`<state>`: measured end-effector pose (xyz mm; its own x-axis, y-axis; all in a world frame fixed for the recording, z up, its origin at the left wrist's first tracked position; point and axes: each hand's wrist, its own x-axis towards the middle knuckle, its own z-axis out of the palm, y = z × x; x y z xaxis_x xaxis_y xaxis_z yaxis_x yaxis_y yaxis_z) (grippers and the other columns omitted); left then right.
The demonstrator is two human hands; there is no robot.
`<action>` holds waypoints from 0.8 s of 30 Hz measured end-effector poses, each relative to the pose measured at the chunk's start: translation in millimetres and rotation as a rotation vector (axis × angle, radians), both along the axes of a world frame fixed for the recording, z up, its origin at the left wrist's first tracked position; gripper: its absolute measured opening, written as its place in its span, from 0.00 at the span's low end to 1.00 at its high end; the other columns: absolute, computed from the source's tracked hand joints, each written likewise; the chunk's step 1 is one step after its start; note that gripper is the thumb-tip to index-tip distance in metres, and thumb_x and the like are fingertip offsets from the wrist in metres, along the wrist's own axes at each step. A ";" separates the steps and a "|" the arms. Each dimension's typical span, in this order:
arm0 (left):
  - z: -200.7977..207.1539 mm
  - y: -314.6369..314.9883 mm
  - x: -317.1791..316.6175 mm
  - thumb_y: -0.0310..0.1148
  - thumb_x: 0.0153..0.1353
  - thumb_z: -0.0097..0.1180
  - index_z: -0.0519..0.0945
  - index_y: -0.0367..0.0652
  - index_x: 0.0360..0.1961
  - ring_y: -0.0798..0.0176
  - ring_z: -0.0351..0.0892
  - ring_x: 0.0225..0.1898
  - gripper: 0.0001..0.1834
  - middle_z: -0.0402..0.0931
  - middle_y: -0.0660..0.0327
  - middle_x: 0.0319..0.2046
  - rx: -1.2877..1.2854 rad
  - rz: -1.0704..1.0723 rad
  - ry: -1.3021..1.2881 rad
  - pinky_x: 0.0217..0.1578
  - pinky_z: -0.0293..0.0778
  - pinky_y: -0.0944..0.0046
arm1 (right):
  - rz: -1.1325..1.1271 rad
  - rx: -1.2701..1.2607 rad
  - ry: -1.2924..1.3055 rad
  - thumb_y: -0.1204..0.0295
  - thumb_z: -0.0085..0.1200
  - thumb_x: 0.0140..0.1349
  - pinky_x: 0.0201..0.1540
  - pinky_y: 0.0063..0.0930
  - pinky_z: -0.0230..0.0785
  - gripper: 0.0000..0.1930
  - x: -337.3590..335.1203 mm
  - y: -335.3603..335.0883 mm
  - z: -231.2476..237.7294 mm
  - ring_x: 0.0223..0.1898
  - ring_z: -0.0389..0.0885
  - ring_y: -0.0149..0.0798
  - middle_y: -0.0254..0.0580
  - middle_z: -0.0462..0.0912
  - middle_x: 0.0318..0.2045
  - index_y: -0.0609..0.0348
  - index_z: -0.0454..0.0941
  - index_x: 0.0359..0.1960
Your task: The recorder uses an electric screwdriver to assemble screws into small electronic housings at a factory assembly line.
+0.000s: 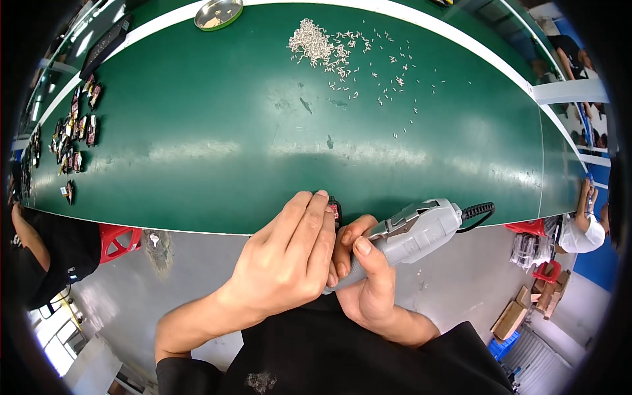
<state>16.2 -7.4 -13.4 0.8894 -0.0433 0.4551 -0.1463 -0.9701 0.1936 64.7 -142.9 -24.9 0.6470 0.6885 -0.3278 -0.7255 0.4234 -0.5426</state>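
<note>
My right hand [372, 283] is wrapped round a grey electric screwdriver [421, 230], whose black coiled cord [479, 210] leaves its far end to the right. The tool lies slanted, its nose end pointing toward my left hand and body. Beside it, at the table's near edge, my left hand [280, 253] is closed with its back up over a small black part [336, 209] with a reddish face. Only the far end of that part shows past the fingertips; the rest is hidden, as is the screwdriver's tip.
On the green table [217, 118], a pile of small silvery screws [311, 43] spreads rightward at the far side. A round metal dish [217, 14] stands at the far edge. Several small black parts [78, 128] lie at the left. Co-workers sit at left and right, near red stools [120, 241].
</note>
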 end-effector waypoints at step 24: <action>-11.1 -9.4 -13.9 0.22 0.45 0.54 0.79 0.22 0.36 0.45 0.77 0.46 0.16 0.76 0.39 0.45 -0.037 -0.004 0.104 0.42 0.79 0.62 | 0.233 0.198 -0.685 0.58 0.36 0.70 0.25 0.26 0.62 0.13 108.1 15.7 35.9 0.13 0.63 0.27 0.30 0.63 0.14 0.54 0.62 0.35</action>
